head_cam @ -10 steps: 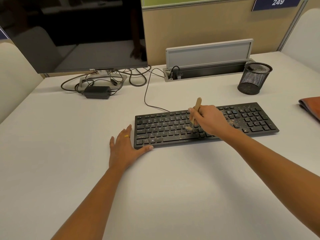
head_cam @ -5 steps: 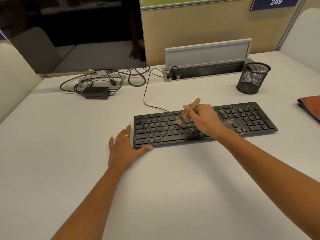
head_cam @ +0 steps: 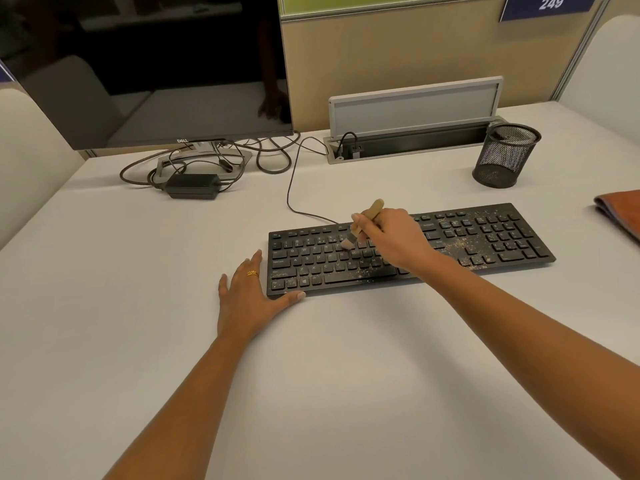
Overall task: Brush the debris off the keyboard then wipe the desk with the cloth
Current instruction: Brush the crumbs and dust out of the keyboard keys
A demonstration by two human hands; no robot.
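Head view. I see the right grip (head_cam: 391, 237) clamped around a small brush with a pale wooden handle (head_cam: 367, 214). The fingers are curled on the lower handle, and the handle's free end points up and away from me. The bristle tip is down at the keys of the upper letter rows, left of the hand. The brush works over a flat black wired keyboard (head_cam: 491, 237), which lies across the middle of the white desk (head_cam: 311, 375).

Fine tan debris (head_cam: 453, 244) is scattered over the keys. It is densest between the letter block and the number pad, with a second patch near the space bar.

The left grip (head_cam: 247, 294) is apart and holds nothing. It lies palm-down on the desk with straight fingers at the keyboard's front left corner, the thumb along the front edge. A gold ring (head_cam: 252, 273) is on one finger.

A thin black cable (head_cam: 290, 188) runs from the keyboard's rear edge toward a grey cable hatch with a raised lid (head_cam: 414, 105). A black wire-mesh pen cup (head_cam: 504, 155) stands behind the keyboard's right end. The folded orange-brown cloth (head_cam: 620, 211) lies on the desk at the frame's right edge, apart from the keyboard and partly cut off. At the rear left are a dark monitor (head_cam: 156, 64) and a black power adapter (head_cam: 192, 186) among looped cables.
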